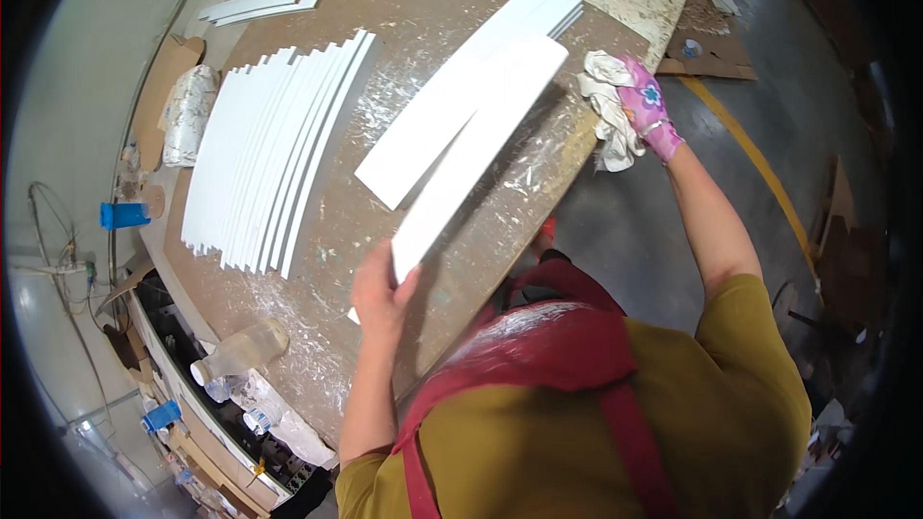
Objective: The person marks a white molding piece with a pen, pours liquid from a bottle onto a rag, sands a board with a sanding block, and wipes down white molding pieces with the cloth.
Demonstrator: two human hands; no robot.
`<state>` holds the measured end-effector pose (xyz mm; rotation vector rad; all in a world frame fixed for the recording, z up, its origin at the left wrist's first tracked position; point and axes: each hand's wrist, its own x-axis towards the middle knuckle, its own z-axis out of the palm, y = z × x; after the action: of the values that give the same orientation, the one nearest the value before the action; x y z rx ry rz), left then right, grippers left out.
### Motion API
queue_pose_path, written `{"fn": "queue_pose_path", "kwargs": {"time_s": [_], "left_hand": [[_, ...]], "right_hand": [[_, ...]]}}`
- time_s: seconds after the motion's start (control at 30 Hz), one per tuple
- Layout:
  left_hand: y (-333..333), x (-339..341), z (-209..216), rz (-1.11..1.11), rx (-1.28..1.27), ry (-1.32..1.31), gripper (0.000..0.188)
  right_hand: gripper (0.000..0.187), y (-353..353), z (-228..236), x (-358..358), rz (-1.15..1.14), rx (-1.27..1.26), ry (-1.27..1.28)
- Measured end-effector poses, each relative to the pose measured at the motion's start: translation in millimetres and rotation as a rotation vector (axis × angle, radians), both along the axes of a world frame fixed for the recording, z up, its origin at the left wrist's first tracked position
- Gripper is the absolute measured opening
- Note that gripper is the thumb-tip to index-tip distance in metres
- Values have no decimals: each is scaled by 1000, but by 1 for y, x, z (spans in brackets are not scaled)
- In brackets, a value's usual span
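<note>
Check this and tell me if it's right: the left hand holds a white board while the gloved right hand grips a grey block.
One part is wrong: the gloved right hand grips a crumpled cloth, as the head view shows. The left hand does hold a white board.

A mustard-olive short-sleeved shirt (538, 447) sits under a dark red apron (524, 354) (smeared white across its front); a pink, blue-flowered glove (657, 113) covers the right hand (646, 94).

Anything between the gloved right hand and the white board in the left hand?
Only the crumpled cloth that the right hand itself holds, on its side facing the white board; nothing else visible stands between them.
</note>
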<state>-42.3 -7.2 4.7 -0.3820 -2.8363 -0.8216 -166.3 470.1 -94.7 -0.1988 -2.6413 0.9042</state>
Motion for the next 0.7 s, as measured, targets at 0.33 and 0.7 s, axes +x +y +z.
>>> {"fn": "queue_pose_path", "kwargs": {"time_s": [0.33, 0.7], "left_hand": [[-72, -100, 0, 241, -333, 20, 49], [-58, -120, 15, 260, -64, -79, 49]], "right_hand": [[30, -16, 24, -4, 87, -116, -26], [61, -168, 87, 35, 1109, -1026, -365]]}}
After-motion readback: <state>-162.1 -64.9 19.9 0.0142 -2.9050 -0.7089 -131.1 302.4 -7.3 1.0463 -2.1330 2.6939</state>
